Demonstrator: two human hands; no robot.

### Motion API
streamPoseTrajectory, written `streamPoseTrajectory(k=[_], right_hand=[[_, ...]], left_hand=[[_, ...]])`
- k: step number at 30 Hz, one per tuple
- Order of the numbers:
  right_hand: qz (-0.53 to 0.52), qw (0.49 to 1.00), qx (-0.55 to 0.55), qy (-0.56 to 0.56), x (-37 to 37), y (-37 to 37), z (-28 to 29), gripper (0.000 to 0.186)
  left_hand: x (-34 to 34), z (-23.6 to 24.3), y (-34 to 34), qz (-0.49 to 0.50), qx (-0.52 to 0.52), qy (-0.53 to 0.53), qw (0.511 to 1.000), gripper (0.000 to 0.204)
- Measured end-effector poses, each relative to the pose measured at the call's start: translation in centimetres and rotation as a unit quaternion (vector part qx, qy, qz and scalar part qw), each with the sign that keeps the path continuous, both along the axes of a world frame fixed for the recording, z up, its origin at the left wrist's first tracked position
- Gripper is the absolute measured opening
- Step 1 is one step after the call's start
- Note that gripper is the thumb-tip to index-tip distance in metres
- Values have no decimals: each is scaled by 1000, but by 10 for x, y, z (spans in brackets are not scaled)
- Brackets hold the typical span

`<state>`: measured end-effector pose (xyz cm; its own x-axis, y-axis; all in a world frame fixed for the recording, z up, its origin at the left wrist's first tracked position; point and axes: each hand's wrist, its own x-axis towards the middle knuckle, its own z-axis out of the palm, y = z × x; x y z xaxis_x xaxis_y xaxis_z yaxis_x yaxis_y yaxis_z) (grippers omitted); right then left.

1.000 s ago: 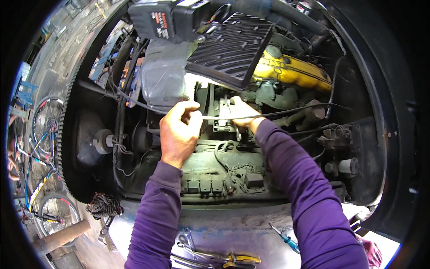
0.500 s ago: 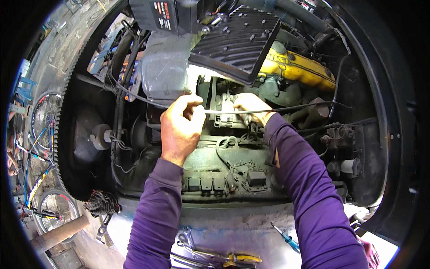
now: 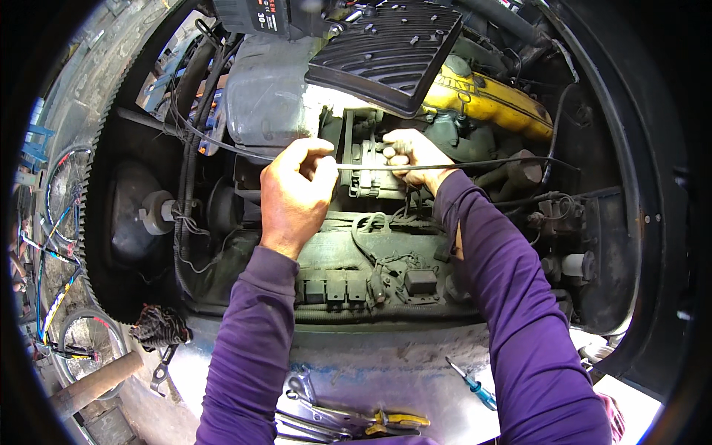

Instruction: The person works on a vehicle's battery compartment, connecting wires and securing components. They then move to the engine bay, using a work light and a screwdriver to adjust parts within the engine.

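A thin dark cable (image 3: pixel 363 167) stretches sideways across the open engine bay. My left hand (image 3: pixel 297 194) is closed in a pinch around it, thumb against curled fingers. Just right of it, my right hand (image 3: pixel 419 159) has its fingers curled over the alternator (image 3: pixel 371 178). The cable crosses in front of the right hand, and what those fingertips grip, if anything, is too small to make out. Beyond the hands lie a black ribbed cover (image 3: pixel 386 55) and a yellow engine cover (image 3: pixel 493 104). A grey tank (image 3: pixel 267 93) stands behind my left hand.
A black battery (image 3: pixel 256 16) sits at the far edge. On the near ledge lie yellow-handled pliers (image 3: pixel 397 424), several wrenches (image 3: pixel 311 404) and a blue screwdriver (image 3: pixel 475 386). Relays (image 3: pixel 334 289) line the near panel. A bicycle (image 3: pixel 63 259) stands at left.
The view has shifted slightly, so the bay sits a little higher. My right-hand fingers have curled in more above the alternator; my left hand keeps its pinch on the cable.
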<state>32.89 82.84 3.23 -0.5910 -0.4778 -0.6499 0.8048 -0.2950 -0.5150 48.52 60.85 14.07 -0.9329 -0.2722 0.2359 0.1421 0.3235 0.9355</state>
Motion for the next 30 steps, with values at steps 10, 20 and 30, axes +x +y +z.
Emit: streamPoseTrajectory(k=[10,20,30], right_hand=[[-1,997,-54,-50,-7,3,-7,27],[365,392,554,637,23,-19,-64,35],[34,992,95,79,3,0,-14,15]], left_hand=[[1,-3,0,-3,-12,15,1000,14],[-1,2,-4,2,-14,-3,1000,16],[-1,-1,-3,-2,18,-25,1000,13]])
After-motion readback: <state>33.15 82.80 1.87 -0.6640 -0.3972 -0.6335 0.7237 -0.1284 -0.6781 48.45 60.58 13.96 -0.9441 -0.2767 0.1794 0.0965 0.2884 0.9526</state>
